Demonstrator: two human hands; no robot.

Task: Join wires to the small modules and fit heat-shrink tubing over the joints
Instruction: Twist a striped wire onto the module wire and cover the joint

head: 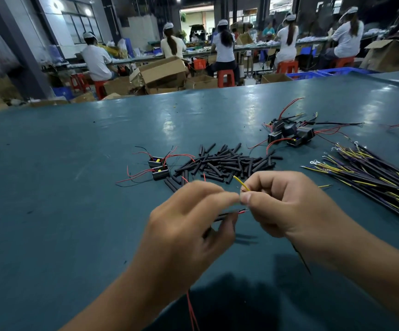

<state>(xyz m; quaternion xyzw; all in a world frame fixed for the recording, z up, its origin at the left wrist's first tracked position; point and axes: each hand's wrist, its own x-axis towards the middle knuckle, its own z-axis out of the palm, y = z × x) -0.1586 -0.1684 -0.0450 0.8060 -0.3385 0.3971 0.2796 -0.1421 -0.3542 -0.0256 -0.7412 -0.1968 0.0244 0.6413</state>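
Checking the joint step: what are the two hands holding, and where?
The right hand pinches a thin yellow wire near its end. The left hand pinches thin red and black wires near their tips.

A yellow wire (241,183) is pinched at its lower end, its free end slanting up and to the left. Just below it, a red wire end (243,211) with a black one beside it is held nearly level. A loose heap of short black heat-shrink tubing pieces (227,162) is spread on the table beyond. Two small black modules (159,168) with red and black leads are laid left of the heap. More modules (291,133) are clustered farther right. A bundle of black-and-yellow wires (370,175) with ring terminals is laid at the right.
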